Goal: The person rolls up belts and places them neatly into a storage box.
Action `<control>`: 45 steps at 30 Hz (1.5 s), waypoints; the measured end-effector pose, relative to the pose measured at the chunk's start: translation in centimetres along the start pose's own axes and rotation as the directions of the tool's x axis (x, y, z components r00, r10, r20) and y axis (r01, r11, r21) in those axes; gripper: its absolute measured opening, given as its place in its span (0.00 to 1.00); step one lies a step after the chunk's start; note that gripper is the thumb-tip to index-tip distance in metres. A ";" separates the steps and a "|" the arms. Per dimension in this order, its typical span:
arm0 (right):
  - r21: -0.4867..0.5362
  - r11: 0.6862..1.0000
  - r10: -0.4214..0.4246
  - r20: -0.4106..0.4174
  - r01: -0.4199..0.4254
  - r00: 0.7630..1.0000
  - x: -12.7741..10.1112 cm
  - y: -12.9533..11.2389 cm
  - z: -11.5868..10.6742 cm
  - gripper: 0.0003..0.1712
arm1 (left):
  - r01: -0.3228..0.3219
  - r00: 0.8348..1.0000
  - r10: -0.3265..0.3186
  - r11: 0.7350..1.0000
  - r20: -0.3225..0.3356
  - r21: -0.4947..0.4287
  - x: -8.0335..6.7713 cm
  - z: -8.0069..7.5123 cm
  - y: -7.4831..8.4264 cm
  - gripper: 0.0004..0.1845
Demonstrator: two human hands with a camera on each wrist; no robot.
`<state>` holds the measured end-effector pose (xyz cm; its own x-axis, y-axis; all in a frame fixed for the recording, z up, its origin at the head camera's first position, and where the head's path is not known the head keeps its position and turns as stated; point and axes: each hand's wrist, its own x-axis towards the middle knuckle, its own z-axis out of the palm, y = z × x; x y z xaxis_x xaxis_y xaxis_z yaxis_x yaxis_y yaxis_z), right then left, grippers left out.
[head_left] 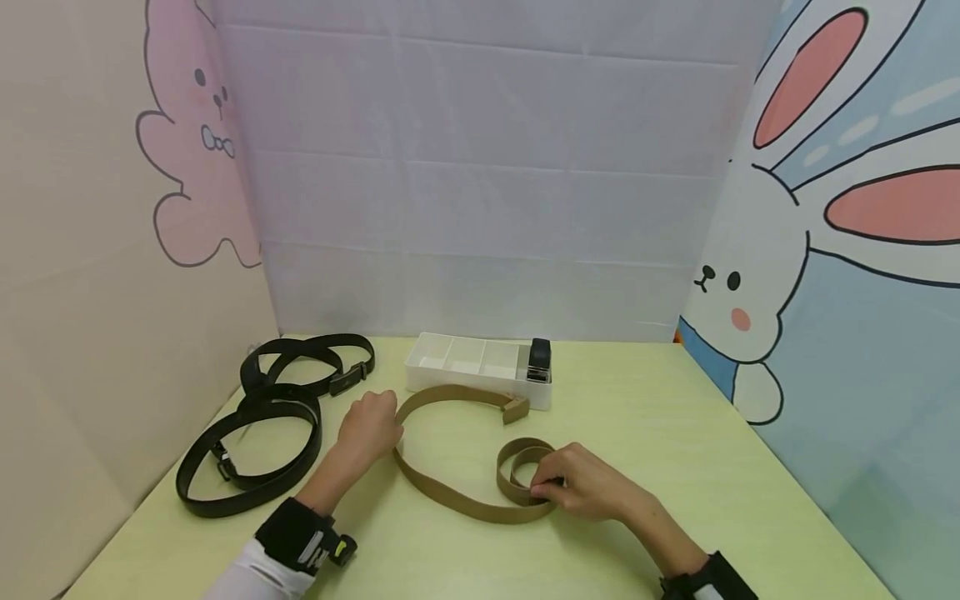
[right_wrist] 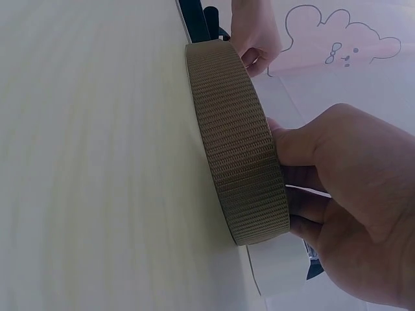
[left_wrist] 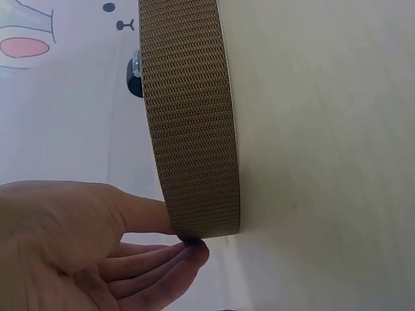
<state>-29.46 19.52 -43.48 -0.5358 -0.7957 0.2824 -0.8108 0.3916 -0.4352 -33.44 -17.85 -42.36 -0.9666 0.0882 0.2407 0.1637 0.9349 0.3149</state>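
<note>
A tan webbing belt (head_left: 465, 503) stands on edge on the table in a wide open curve, one end wound into a loose coil (head_left: 504, 477). Its other end, with a squared tan buckle (head_left: 515, 409), lies near the white box. My left hand (head_left: 369, 429) pinches the belt at the left bend; in the left wrist view the ribbed strap (left_wrist: 191, 129) runs to between thumb and fingers. With my right hand (head_left: 588, 483) I pinch the right side of the coil. The right wrist view shows the strap (right_wrist: 237, 142) against that thumb, its inner fingertips partly hidden.
A white divided box (head_left: 457, 382) stands at the back, with a rolled black belt (head_left: 539, 358) in its right compartment. Two looped black belts lie on the left: one farther back (head_left: 345, 340), one nearer (head_left: 225, 507). Fabric walls printed with rabbits enclose the pale yellow table (head_left: 675, 433).
</note>
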 end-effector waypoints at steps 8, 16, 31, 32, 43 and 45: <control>-0.002 1.000 -0.016 0.001 0.016 1.000 0.0 0.1 0.1 0.07 | -0.072 0.994 0.079 0.994 0.073 -0.085 -0.3 -0.3 -0.1 0.10; 0.003 1.000 -0.006 0.004 0.006 1.000 -0.1 0.0 0.1 0.08 | -0.142 0.942 0.197 0.967 0.272 -0.210 -1.7 -1.8 0.2 0.07; 0.000 1.000 -0.003 -0.004 0.003 1.000 -0.3 0.0 0.4 0.07 | -0.192 0.864 0.291 0.945 0.411 -0.266 -2.0 -2.9 0.3 0.10; 0.001 1.000 -0.002 -0.003 0.002 1.000 -0.2 0.0 0.3 0.07 | -0.193 0.860 0.295 0.943 0.417 -0.271 -2.0 -3.0 0.3 0.11; -0.012 1.000 0.003 -0.009 -0.003 1.000 0.0 0.0 0.0 0.06 | -0.204 0.859 0.289 0.950 0.423 -0.235 -1.0 -2.3 1.6 0.08; -0.013 1.000 0.002 -0.012 -0.002 1.000 0.0 0.0 0.1 0.06 | -0.193 0.872 0.273 0.955 0.406 -0.226 -0.6 -1.5 2.0 0.11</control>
<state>-29.46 19.47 -43.53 -0.5401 -0.7895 0.2915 -0.8127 0.3992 -0.4244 -32.25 -16.54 -40.45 -0.8785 0.4715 -0.0770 0.3876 0.7977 0.4620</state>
